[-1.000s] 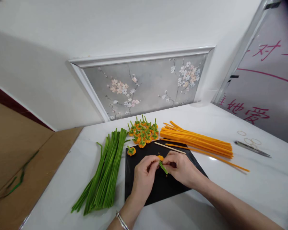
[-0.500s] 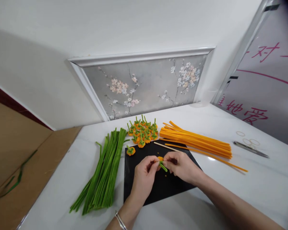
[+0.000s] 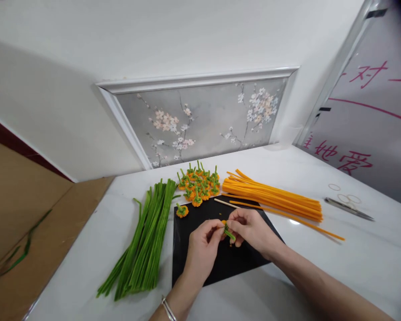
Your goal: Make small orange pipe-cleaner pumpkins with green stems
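Note:
Between my fingertips, over the black mat [image 3: 190, 263], is a small orange pipe-cleaner pumpkin [image 3: 230, 233] with a green stem pointing down and right. My left hand [image 3: 205, 243] pinches it from the left, and my right hand [image 3: 249, 228] pinches it from the right. Fingers cover most of its orange part. One finished-looking orange pumpkin with a green stem [image 3: 182, 211] sits alone at the mat's upper left corner. Behind it is a cluster of similar pumpkins [image 3: 200, 183], stems up.
Green pipe cleaners [image 3: 147, 240] lie bundled at the left. Orange pipe cleaners [image 3: 274, 196] lie at the right, with one loose strand in front. A thin pale stick [image 3: 225, 203] rests near my right hand. Tweezers [image 3: 349, 208] and several thin rings [image 3: 344, 198] lie far right.
Both hands have shifted slightly, the left a little to the right. The green stem in my fingers has turned a little; the things on the table stay put.

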`<state>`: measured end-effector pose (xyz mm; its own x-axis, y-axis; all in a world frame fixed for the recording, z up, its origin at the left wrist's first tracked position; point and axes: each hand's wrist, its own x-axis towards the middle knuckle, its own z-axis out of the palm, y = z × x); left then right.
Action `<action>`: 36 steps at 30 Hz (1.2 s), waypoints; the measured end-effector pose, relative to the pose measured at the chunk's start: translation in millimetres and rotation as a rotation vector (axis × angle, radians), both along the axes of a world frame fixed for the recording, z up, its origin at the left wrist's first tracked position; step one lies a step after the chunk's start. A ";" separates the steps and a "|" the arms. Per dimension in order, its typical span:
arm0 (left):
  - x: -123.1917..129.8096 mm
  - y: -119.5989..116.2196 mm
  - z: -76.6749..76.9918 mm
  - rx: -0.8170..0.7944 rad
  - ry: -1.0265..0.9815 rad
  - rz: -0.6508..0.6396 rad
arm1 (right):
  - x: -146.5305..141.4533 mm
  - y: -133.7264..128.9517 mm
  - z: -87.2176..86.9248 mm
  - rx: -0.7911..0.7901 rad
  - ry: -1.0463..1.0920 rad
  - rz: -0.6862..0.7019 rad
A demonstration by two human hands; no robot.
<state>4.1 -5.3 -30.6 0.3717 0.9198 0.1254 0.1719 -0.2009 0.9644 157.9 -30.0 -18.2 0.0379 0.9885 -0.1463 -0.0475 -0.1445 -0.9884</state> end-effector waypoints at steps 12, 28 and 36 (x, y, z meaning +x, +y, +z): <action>-1.8 3.6 12.9 -0.511 -0.299 -0.037 | 7.9 -0.6 3.3 0.091 -0.100 0.103; -3.4 4.2 12.3 -0.533 -0.227 -0.104 | 17.6 -2.3 3.5 0.457 -0.612 0.188; -6.4 5.4 13.3 -0.587 -0.237 -0.147 | 16.9 -4.5 2.5 0.538 -0.727 0.195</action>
<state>-2.3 0.1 -17.3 0.5234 0.8019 -0.2881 -0.0486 0.3656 0.9295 174.8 -34.4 -15.7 -0.2337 0.9150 0.3289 0.5874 0.4024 -0.7021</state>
